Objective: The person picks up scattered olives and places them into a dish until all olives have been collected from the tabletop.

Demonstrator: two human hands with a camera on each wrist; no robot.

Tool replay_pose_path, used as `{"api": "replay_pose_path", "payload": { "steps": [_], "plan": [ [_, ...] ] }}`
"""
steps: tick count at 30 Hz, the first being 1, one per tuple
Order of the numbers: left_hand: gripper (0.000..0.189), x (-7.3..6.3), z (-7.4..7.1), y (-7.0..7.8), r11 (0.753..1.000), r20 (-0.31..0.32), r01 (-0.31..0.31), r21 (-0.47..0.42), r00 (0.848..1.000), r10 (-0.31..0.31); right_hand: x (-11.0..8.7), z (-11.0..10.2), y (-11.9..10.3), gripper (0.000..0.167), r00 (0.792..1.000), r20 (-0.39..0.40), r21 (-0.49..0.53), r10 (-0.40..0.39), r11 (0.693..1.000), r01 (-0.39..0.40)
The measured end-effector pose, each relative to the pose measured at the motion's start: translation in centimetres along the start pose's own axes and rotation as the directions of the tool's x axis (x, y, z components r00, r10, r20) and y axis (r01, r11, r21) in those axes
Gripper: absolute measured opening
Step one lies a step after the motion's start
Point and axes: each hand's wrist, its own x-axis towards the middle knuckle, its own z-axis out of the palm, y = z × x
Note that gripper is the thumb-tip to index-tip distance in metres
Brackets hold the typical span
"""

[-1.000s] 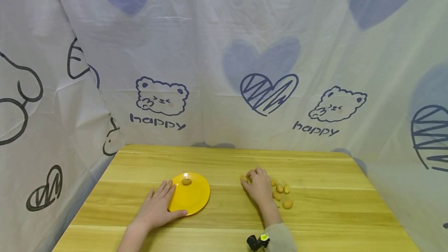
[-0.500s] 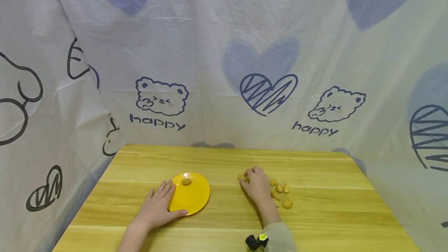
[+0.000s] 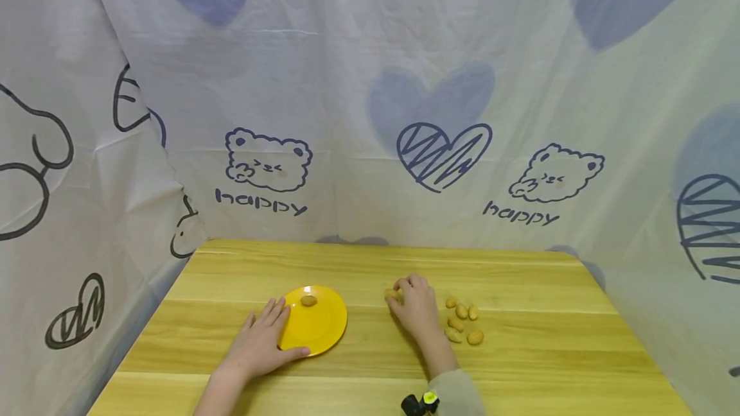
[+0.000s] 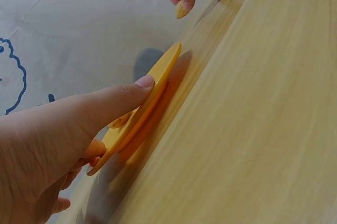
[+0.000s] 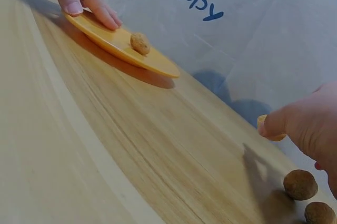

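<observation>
My left hand [image 3: 260,338] rests on the left side of a yellow plate [image 3: 324,325], its fingers straight and spread, the thumb at the near rim. One unshelled peanut [image 3: 309,300] lies toward the back of the plate. Right of the plate, my right hand [image 3: 417,305] pinches another peanut [image 4: 181,10] between thumb and fingertips. The right wrist view shows this pinched peanut [image 5: 269,127] raised over the table, partly hidden by the thumb. Behind the right hand, several loose peanuts [image 3: 461,311] lie in a group on the table.
The wooden tabletop [image 3: 358,364] reaches back to a white curtain [image 3: 358,210] printed with hearts and bears. A black device [image 3: 419,404] with a yellow sticker sits at the right sleeve [image 3: 459,393].
My right hand has moved slightly left toward the plate with the pinched peanut, uncovering more of the loose peanuts. The left hand and the plate have stayed in place.
</observation>
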Motion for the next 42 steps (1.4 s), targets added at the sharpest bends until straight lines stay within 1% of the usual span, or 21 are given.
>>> {"api": "replay_pose_path", "payload": {
  "steps": [13, 23, 31, 38, 42],
  "plan": [
    [0.108, 0.0, 0.0, 0.0, 1.0, -0.007, -0.003, 0.001, 1.0, 0.003, 0.2, -0.1, -1.8, 0.021, 0.999, -0.031, 0.004, -0.02, 1.0, 0.02],
    [0.109, 0.1, 0.0, 0.0, 1.0, 0.01, 0.001, -0.006, 1.0, -0.001, 0.3, 0.3, -3.5, 0.019, 0.994, -0.094, -0.013, -0.061, 0.998, 0.06],
    [0.109, 0.0, 0.0, 0.0, 1.0, 0.006, -0.001, -0.012, 1.0, 0.001, 0.5, 0.9, -4.7, 0.02, 0.993, -0.096, 0.012, -0.066, 0.998, 0.068],
    [0.109, 0.0, -0.1, 0.0, 1.0, 0.005, -0.001, -0.014, 1.0, 0.001, 0.6, 1.3, -6.1, 0.019, 0.992, -0.097, 0.024, -0.086, 0.996, 0.088],
    [0.109, 0.0, 0.0, 0.0, 1.0, 0.003, -0.003, -0.009, 1.0, 0.003, 0.7, 1.4, -6.9, 0.02, 0.992, -0.087, 0.03, -0.095, 0.995, 0.098]
  ]
}}
